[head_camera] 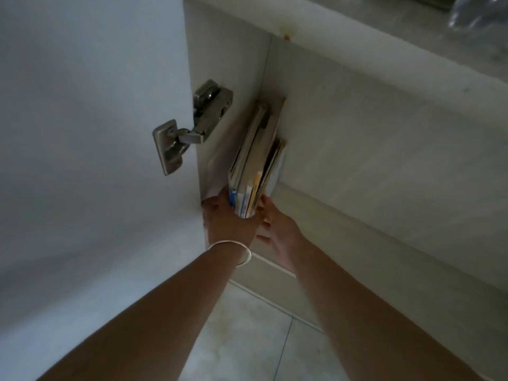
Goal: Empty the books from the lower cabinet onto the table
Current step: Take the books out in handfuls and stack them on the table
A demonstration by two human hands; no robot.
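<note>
A bundle of several thin books (255, 160) stands on edge inside the lower cabinet (371, 127), pressed against its left inner wall. My left hand (228, 224), with a white bangle on the wrist, wraps around the near left side of the bundle. My right hand (275, 229) presses its fingers against the bundle's near right side. Both hands clamp the books between them at the cabinet's front edge. The books' far ends reach back toward the cabinet's rear corner.
The open cabinet door (90, 133) fills the left side, held by a metal hinge (189, 127). A grey countertop (439, 26) with a clear plastic object (478, 12) lies at the top right. Pale floor tiles (247, 334) show below between my arms.
</note>
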